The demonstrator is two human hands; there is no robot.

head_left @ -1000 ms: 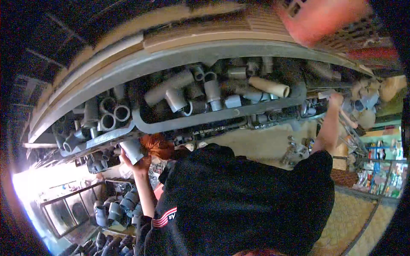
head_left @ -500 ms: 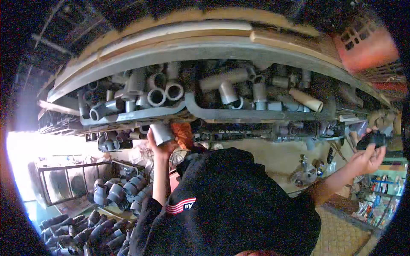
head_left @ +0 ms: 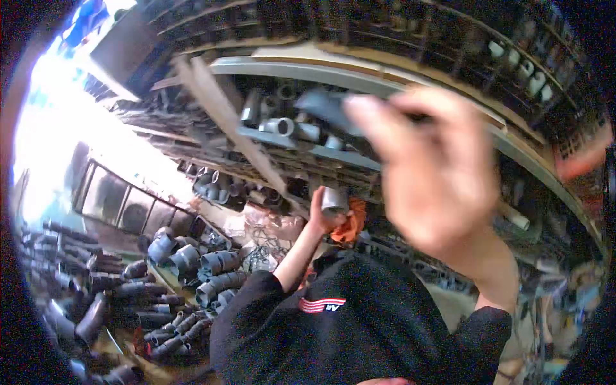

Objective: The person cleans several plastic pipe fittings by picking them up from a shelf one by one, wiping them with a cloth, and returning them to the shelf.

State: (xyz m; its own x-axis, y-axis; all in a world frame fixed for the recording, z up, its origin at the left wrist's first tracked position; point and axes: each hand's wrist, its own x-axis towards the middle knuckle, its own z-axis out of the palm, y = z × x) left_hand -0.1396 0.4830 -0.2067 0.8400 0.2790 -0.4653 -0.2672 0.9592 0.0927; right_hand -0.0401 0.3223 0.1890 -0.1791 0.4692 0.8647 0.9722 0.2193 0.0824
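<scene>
My left hand (head_left: 325,222) is wrapped round a short grey plastic pipe coupling (head_left: 333,199), its open end facing up, below the shelf. Close to the camera, my right hand (head_left: 439,170) is raised and smeared by motion. Its fingers pinch a dark object (head_left: 326,110), too blurred to name, in front of the shelf bin. In that bin lie several grey pipe fittings (head_left: 278,127), partly hidden by my right hand. An orange cloth or bag (head_left: 350,221) is just beside my left hand.
Many grey pipe fittings (head_left: 183,260) are heaped at the lower left, near a dark metal frame (head_left: 122,199). A slanting wooden post (head_left: 231,122) crosses the shelf front. A red crate (head_left: 587,154) sits at the far right.
The view has swung left. My right hand has come from the far right to in front of the shelf, still with the dark object. My left hand keeps the pipe coupling.
</scene>
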